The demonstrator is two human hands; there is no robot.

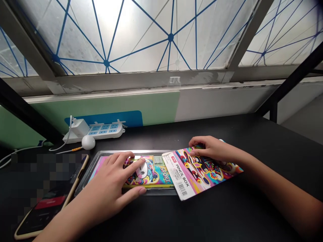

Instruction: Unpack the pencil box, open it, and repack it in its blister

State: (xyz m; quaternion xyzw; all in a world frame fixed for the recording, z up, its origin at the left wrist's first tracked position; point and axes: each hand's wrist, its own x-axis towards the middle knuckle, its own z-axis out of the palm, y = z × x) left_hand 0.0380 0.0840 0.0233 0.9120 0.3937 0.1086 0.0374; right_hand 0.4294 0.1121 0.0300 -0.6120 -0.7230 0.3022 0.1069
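Note:
A colourful pencil box (165, 174) with a cartoon bear and the word SPORT lies in a clear plastic tray (158, 192). My left hand (118, 174) rests across the box's left part, fingers spread, thumb near the tray's front edge. To the right, a printed packaging card (185, 174) marked PENCIL BOX, with a barcode, lies slanted over the right end of the box and tray. My right hand (212, 148) grips this card by its far edge, with thumb and fingers curled round it. The palm of that hand hides part of the card's print.
A phone (54, 201) in a pale case lies at the left. Behind it are a white power strip (107, 130) with a plug adapter (79, 127) and a round white bulb-like piece (88, 142) on a cable. The black table (252, 134) meets a wall below the window.

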